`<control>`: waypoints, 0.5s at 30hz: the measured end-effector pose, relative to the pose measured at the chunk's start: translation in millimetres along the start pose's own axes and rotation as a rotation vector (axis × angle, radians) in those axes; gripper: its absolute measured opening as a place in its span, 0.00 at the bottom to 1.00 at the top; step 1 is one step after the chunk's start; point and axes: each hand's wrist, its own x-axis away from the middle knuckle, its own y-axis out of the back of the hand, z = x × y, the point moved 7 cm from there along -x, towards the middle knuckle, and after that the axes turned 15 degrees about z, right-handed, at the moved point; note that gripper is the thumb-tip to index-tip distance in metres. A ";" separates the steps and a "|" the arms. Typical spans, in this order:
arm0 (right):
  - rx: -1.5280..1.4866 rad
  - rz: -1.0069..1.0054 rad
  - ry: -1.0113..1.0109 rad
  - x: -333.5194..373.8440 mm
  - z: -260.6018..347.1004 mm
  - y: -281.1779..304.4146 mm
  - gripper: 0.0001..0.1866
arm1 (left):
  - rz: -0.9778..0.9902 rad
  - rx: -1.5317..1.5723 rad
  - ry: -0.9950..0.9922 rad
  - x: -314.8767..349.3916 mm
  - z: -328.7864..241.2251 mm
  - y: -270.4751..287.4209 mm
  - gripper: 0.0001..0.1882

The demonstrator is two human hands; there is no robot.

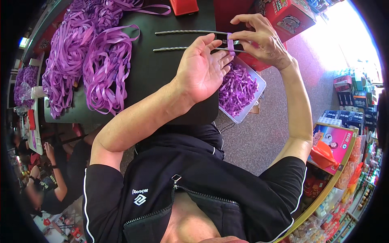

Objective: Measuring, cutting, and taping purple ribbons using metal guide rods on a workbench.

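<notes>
Two thin twisted metal rods (182, 32) run side by side over the dark table, with a purple ribbon strip (230, 43) lying across them near their right ends. My right hand (261, 40) is at that end, its thumb and a finger closed on the strip and another finger raised. Palm up, my left hand (204, 67) reaches under the nearer rod with its fingers stretched out, the tips close to the strip. Whether those fingertips touch the strip I cannot tell. Below both hands, a clear plastic bin (259, 90) holds a heap of short purple ribbon pieces (237, 89).
Large tangled bundles of purple ribbon (107, 69) cover the left of the black table (162, 81). A red box (184, 6) sits at its far edge. Printed red cartons (287, 18) stand far right, stocked shelves (336, 174) nearer. At lower left another person (56, 182) sits.
</notes>
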 end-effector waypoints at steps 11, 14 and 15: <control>0.185 0.079 0.167 -15.7 6.7 -12.9 0.09 | 0.012 0.006 -0.006 -0.1 0.6 -3.1 0.20; 0.255 0.123 0.190 -20.7 7.0 -16.7 0.09 | 0.012 0.011 -0.002 -0.2 0.8 -3.2 0.20; 0.301 0.162 0.204 -22.3 8.2 -19.9 0.10 | 0.032 -0.012 0.001 0.0 0.3 -5.2 0.20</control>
